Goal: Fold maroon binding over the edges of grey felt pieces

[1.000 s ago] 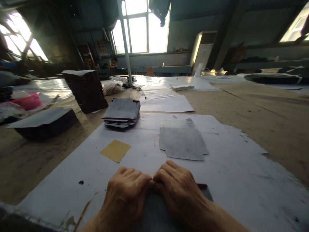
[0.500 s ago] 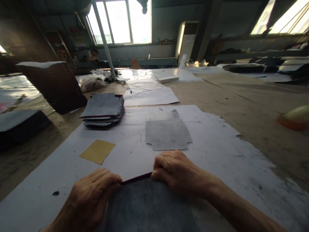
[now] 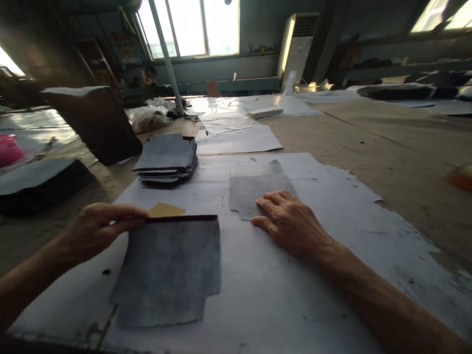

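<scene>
My left hand [image 3: 106, 223] pinches the upper left corner of a grey sheet piece [image 3: 169, 270] with a dark maroon folded edge and notched lower corners. That piece hangs just over the white paper, in front of a small yellow square [image 3: 165, 210], which it partly covers. My right hand [image 3: 287, 216] rests on the lower right part of a second, lighter grey piece [image 3: 254, 182], fingers stretched out and thumb apart. Beyond my left hand stands a stack of similar grey pieces [image 3: 165, 152] with maroon edges.
White paper [image 3: 280, 295] with a ragged right edge covers the work table [image 3: 361, 147]. On the left are a dark stack [image 3: 40, 184], a leaning brown board [image 3: 92, 123] and a pink container [image 3: 9, 150]. Farther back, a metal pole [image 3: 165, 59] rises beside plastic bags [image 3: 149, 118].
My right hand has let go of the maroon edge and moved to the lighter grey piece. My left hand has carried the edged piece left and up, uncovering its whole shape.
</scene>
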Demonstrator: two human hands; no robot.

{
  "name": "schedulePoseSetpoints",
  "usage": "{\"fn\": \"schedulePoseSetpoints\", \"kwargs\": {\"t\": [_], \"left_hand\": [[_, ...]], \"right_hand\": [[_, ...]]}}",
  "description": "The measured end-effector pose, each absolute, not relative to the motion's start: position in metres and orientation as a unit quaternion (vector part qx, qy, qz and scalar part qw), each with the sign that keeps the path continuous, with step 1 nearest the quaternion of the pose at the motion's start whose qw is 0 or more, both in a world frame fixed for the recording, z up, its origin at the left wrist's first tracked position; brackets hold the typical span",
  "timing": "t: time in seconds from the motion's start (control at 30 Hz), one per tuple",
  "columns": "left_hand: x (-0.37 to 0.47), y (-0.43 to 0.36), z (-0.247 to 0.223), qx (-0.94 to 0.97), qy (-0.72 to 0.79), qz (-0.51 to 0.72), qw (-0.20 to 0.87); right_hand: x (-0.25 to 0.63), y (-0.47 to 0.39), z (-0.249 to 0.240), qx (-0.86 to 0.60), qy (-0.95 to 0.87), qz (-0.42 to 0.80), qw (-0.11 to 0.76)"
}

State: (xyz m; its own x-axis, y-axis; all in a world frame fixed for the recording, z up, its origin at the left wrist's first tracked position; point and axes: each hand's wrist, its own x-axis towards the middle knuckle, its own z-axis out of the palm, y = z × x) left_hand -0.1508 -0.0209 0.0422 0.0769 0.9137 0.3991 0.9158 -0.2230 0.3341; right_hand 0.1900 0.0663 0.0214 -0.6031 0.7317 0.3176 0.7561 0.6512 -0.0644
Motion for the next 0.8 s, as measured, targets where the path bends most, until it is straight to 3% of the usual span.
{"fn": "schedulePoseSetpoints", "kwargs": {"t": [0.2, 0.47, 0.8], "left_hand": [[-0.176, -0.002, 0.050, -0.721, -0.678, -0.144, 0.000], [-0.167, 0.004, 0.035, -0.687, -0.700, -0.158, 0.111], [-0.106, -0.018, 0.006, -0.782, -0.622, -0.049, -0.003]], "right_hand": [[0.183, 0.068, 0.017, -0.352, -0.924, -0.105, 0.102], [0.183, 0.070, 0.014, -0.384, -0.904, -0.156, 0.104], [0.186, 0.051, 0.019, -0.411, -0.889, -0.139, 0.145]]}}
